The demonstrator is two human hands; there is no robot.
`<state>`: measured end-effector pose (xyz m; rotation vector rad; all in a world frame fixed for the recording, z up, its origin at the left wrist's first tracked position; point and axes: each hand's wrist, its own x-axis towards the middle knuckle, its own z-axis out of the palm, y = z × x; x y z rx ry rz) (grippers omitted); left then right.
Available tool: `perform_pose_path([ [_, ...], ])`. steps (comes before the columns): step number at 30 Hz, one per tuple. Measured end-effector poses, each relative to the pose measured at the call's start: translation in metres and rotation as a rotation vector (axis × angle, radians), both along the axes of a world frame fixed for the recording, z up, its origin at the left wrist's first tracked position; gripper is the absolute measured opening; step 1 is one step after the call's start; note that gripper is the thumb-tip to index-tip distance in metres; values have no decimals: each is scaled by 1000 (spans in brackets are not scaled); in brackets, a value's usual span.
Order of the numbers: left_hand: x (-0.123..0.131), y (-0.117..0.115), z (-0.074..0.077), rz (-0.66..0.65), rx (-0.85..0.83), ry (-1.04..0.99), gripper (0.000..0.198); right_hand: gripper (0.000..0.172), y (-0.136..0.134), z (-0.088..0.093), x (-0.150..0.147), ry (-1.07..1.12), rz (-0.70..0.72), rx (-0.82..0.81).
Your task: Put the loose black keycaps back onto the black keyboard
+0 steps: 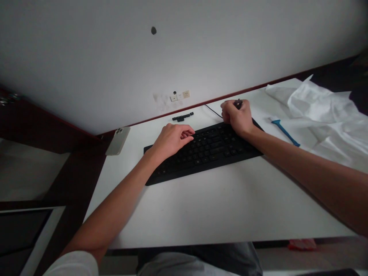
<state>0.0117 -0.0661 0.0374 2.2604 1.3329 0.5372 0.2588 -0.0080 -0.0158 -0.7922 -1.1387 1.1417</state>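
A black keyboard (201, 149) lies at a slight slant on the white desk. Over its upper left part hovers my left hand (175, 138), fingers loosely curled and thumb apart, with nothing visible between them. At the keyboard's upper right edge, my right hand (238, 118) is closed in a fist around a small dark tool (238, 103). Only the tool's top end sticks out above the fist; its working end is hidden. Several loose black keycaps (181, 118) sit in a row behind the keyboard.
A phone (118, 141) lies at the desk's left edge. To the right are a blue-handled brush (285, 132) and crumpled white cloth (322, 105). A black cable (212, 111) runs behind the keyboard. Wall sockets (180, 96) sit above the desk's back edge.
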Motion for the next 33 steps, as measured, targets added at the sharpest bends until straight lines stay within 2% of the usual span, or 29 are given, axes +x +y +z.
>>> perform_pose_path([
  [8,5,-2,-12,-20,74,112,5,46,-4,3,-1,-132,-107,87],
  [16,10,-9,-4,-33,161,271,7,45,-8,9,-2,-292,-162,37],
  [26,13,-11,-2,-36,168,265,7,41,-7,8,-3,-288,-165,17],
  [33,14,-12,-3,-56,192,298,8,45,-7,8,-2,-308,-159,32],
])
